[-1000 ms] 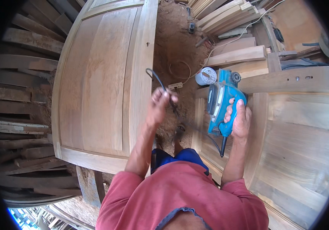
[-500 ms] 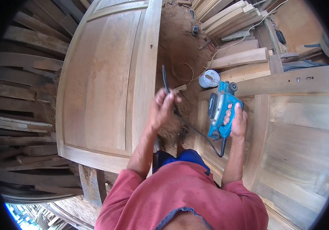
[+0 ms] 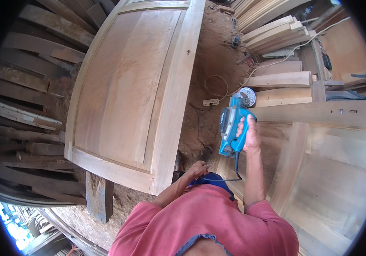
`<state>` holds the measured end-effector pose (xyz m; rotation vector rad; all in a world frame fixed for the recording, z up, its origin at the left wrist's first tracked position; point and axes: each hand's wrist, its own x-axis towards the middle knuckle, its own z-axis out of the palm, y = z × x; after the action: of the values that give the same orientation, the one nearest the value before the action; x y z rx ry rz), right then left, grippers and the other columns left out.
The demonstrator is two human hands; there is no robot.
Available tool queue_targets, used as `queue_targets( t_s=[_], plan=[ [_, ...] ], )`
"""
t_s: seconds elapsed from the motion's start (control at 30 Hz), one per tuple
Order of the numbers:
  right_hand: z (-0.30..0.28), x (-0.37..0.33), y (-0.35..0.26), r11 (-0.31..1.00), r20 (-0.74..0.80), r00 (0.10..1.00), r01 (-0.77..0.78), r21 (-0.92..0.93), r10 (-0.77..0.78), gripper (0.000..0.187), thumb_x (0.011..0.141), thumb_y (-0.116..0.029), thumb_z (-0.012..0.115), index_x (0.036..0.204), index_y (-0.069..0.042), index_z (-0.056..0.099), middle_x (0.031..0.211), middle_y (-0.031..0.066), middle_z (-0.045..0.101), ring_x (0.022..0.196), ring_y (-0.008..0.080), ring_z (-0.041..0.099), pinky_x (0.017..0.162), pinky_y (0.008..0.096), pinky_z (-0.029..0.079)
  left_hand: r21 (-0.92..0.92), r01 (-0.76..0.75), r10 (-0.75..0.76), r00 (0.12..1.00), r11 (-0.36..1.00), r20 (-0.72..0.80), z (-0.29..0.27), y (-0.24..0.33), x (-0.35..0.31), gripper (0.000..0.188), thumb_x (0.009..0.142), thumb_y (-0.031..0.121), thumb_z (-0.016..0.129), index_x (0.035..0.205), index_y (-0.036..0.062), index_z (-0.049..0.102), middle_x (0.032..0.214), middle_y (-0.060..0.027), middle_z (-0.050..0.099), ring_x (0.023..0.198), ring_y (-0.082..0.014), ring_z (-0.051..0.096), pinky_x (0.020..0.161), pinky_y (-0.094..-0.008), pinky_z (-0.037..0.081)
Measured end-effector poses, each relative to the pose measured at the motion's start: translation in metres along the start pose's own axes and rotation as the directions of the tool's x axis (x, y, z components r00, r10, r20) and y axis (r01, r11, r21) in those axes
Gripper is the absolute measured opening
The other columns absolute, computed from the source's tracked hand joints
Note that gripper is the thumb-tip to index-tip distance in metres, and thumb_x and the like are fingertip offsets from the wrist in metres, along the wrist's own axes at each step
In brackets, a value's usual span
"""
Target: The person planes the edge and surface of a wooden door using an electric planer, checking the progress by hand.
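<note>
My right hand (image 3: 252,135) is wrapped round the handle of a blue electric planer (image 3: 231,112), lifted off the work in front of me on the right. From its rear end a black power cord (image 3: 237,164) drops, bends, and runs left across my blue shorts to my left hand (image 3: 198,169). That hand is closed on the cord close to my waist, beside the near right corner of a panelled wooden door (image 3: 121,89). The cord's free end is hidden. A second panelled door (image 3: 336,166) lies to the right, under my right forearm.
A pale extension socket (image 3: 211,102) with a dark cord rests on the dusty floor. Behind the planer stands a white tub (image 3: 248,96). Stacked boards (image 3: 281,79) lie at the far right, and rough planks (image 3: 29,89) along the left. A wooden post (image 3: 99,196) stands below the left door.
My left hand has dropped from beside the left door to my waist, bringing the cord with it. The planer in my right hand has shifted slightly left, and the view has turned.
</note>
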<state>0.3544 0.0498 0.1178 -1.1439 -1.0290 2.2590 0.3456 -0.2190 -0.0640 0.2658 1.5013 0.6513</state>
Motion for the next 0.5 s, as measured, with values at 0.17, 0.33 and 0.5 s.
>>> queue_targets(
  t_s=[0.17, 0.33, 0.5],
  plan=[
    [0.051, 0.001, 0.044, 0.968, 0.101, 0.994, 0.055, -0.246, -0.031, 0.044, 0.098, -0.051, 0.066, 0.099, -0.008, 0.059, 0.07, 0.0008, 0.058, 0.052, 0.0103, 0.054, 0.047, 0.0251, 0.047, 0.402, -0.057, 0.151, 0.967, 0.914, -0.206, -0.016, -0.038, 0.005, 0.037, 0.103, 0.029, 0.052, 0.118, -0.0003, 0.068, 0.115, -0.0188, 0.073, 0.106, -0.0271, 0.072, 0.09, -0.0393, 0.056],
    [0.086, 0.005, 0.063, 0.961, 0.137, 0.99, 0.079, -0.265, -0.043, 0.045, 0.098, -0.05, 0.066, 0.1, -0.005, 0.058, 0.071, 0.0022, 0.058, 0.053, 0.0111, 0.054, 0.048, 0.0259, 0.046, -0.35, -0.277, 0.288, 0.957, 0.895, -0.021, -0.108, 0.025, -0.115, 0.039, 0.107, 0.035, 0.052, 0.116, 0.0004, 0.067, 0.098, -0.0141, 0.075, 0.093, -0.021, 0.073, 0.077, -0.0351, 0.06],
    [0.137, 0.003, 0.089, 0.95, 0.223, 0.972, 0.134, -0.282, -0.071, 0.043, 0.1, -0.048, 0.064, 0.094, -0.006, 0.058, 0.07, 0.0023, 0.058, 0.054, 0.0115, 0.055, 0.049, 0.0271, 0.046, 0.211, -0.425, 0.35, 0.28, 0.88, -0.894, -0.239, 0.024, -0.13, 0.038, 0.102, 0.023, 0.058, 0.131, -0.0008, 0.057, 0.118, -0.0211, 0.067, 0.11, -0.0306, 0.064, 0.093, -0.0426, 0.051]
  ],
)
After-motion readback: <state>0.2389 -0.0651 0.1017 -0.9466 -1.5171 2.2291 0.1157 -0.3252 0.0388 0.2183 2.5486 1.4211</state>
